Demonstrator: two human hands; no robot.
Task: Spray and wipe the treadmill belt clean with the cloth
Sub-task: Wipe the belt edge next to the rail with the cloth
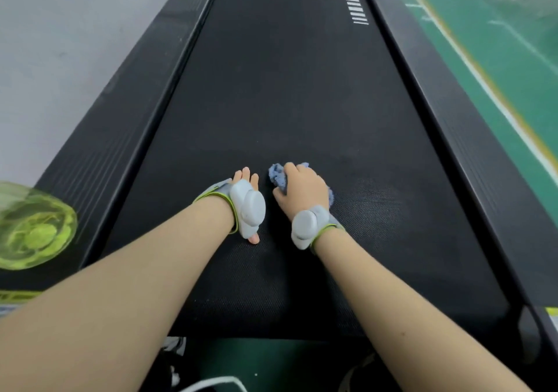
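Down in the lower middle of the frame, the right hand [303,190] is bearing down on the bunched blue cloth [279,175], fingers curling over it and gripping it against the black treadmill belt [287,89]. Just to its left, the left hand [245,193] is lying flat on the belt, fingers straight, holding nothing. At the left edge a blurred green spray bottle [33,228] is showing by the side rail [120,125].

The long black bumpy treadmill belt [287,104] is lying flat between two black side rails [120,125]. A crumpled fluffy blue cloth [277,174] is sitting on it. A blurry see-through yellow-green bottle [33,228] is standing at the left rail.
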